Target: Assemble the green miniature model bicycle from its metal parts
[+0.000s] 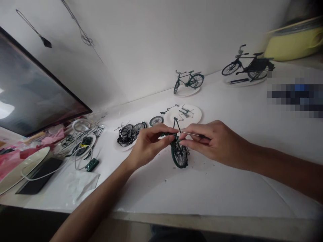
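Note:
A small green model bicycle (179, 155) stands on the white tabletop, one wheel towards me and its frame rising between my hands. My left hand (152, 143) pinches the frame from the left with thumb and forefinger. My right hand (214, 141) is closed around a thin metal tool (190, 133), whose tip reaches the frame just above the wheel. What kind of tool it is I cannot make out. Behind my hands lies a white paper plate (198, 117) with small loose bicycle parts, and a loose wheel (156, 121) rests by its left edge.
Another plate (130, 147) carries a pile of dark bicycle parts. Two assembled model bicycles, one green (189, 80) and one black (248, 65), stand on plates near the wall. At left are a white cable (75, 158), a dark tablet-like slab (41, 176) and a white bowl (44, 154).

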The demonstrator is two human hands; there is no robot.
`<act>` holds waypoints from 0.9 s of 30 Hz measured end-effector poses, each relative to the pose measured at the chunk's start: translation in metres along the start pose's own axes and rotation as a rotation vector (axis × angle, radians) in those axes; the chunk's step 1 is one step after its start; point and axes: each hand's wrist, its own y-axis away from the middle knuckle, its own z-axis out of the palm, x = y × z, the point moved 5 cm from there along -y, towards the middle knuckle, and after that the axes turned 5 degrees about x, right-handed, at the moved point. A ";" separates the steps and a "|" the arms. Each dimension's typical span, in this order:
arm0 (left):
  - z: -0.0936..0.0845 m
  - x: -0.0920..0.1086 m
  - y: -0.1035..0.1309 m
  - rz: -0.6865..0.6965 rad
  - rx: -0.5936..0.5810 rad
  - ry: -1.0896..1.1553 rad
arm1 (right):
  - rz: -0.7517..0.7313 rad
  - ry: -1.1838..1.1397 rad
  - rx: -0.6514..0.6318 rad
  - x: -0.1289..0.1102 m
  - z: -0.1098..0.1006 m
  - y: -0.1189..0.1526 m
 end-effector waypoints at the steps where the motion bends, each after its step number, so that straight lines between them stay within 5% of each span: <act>1: 0.000 0.001 0.000 0.013 -0.006 -0.002 | 0.009 -0.013 -0.014 -0.003 0.000 0.000; 5: -0.001 -0.002 0.000 0.016 -0.014 -0.017 | 0.080 -0.029 -0.003 -0.008 -0.008 -0.001; 13: 0.000 -0.006 0.002 -0.028 0.047 0.034 | -0.233 0.307 0.062 -0.016 -0.017 -0.004; 19: -0.005 0.001 0.003 0.073 0.167 0.150 | 0.068 0.144 0.047 -0.011 -0.017 -0.003; 23: -0.009 0.017 0.009 0.268 0.267 -0.067 | 0.231 -0.169 -0.016 -0.011 -0.009 -0.002; 27: -0.003 0.028 0.013 0.483 0.197 -0.336 | 0.314 -0.309 -0.044 -0.010 -0.004 -0.003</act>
